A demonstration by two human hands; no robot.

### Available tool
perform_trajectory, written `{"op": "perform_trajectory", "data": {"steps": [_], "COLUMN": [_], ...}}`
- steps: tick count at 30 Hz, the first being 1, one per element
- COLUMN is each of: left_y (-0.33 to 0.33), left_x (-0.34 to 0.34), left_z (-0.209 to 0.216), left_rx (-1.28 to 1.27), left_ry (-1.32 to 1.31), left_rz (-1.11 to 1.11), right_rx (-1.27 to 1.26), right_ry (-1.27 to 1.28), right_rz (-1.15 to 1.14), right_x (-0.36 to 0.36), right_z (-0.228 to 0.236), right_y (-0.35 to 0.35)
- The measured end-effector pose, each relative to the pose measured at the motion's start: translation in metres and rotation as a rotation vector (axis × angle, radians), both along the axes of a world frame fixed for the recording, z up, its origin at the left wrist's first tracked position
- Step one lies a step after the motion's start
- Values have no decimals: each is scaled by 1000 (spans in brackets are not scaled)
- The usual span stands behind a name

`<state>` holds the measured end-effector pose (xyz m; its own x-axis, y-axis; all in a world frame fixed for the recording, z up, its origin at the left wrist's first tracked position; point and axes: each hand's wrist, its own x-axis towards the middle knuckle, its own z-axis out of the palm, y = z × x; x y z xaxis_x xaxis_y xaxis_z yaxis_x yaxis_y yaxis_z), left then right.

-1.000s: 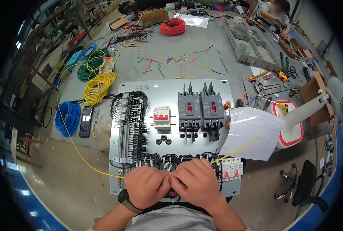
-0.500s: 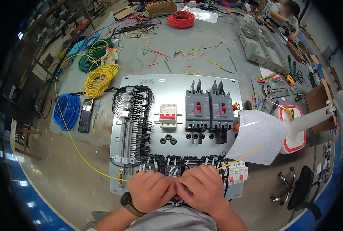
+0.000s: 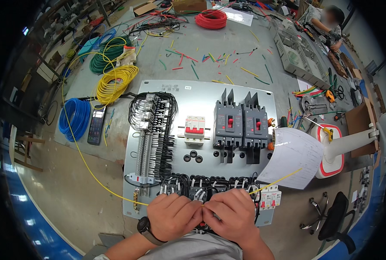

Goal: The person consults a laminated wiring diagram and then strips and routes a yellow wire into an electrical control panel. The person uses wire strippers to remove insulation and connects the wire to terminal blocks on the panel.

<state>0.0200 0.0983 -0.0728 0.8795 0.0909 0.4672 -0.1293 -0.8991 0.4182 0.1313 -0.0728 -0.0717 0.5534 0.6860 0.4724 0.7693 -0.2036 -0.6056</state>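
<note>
Both fists meet knuckle to knuckle above the near edge of a metal mounting panel (image 3: 180, 162). A yellow wire (image 3: 98, 182) runs through them. My left hand (image 3: 172, 216), with a watch (image 3: 145, 226) at its wrist, is closed round the wire. My right hand (image 3: 232, 213) grips it too, and its loose end sticks out past that hand to the upper right. On the far side, the wire arcs back to a yellow coil (image 3: 117, 82). The panel carries two grey breakers (image 3: 229, 123), a small red-switched breaker (image 3: 194, 130) and a wired terminal strip (image 3: 143, 151).
Left of the panel lie a blue coil (image 3: 74, 119), a green coil (image 3: 106, 58) and a phone (image 3: 96, 125). Wire scraps and a red coil (image 3: 211, 19) are farther back. A paper sheet (image 3: 294, 156) overlaps the panel's right edge. Another person (image 3: 325, 21) works at the far right.
The view has shifted slightly, so the panel and table sit a little to the right. Both hands keep the same closed hold on the yellow wire.
</note>
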Motion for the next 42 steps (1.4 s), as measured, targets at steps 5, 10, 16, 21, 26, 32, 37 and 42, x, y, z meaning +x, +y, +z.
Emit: {"op": "perform_trajectory", "data": {"steps": [5,10,16,21,26,32,37,42], "left_y": [0,2,2,4,5,0,-8,-10], "left_x": [0,0,1,-2,-3,-4,0,1], "left_z": [1,1,-1,-2,-2,-1,1,-2], "left_rx": [-13,-23,-49,-25,-37,-29,-26,-14], "left_ry": [-5,-10,-41,-34,-31,29,8,-5], "left_rz": [-9,-17,-18,-13,-17,-26,18,7], "right_rx": [-3,-9,-17,-23,-27,-28,2,1], "right_ry": [-7,-17,-39,-55,-42,-13,9,9], "right_rz": [3,10,16,11,23,54,44,56], "right_x": [0,0,0,-2,-2,2,2,0], "right_z": [1,1,-1,-3,-2,0,-2,-4], "right_y": [0,0,0,1,1,-4,-8,-13]}}
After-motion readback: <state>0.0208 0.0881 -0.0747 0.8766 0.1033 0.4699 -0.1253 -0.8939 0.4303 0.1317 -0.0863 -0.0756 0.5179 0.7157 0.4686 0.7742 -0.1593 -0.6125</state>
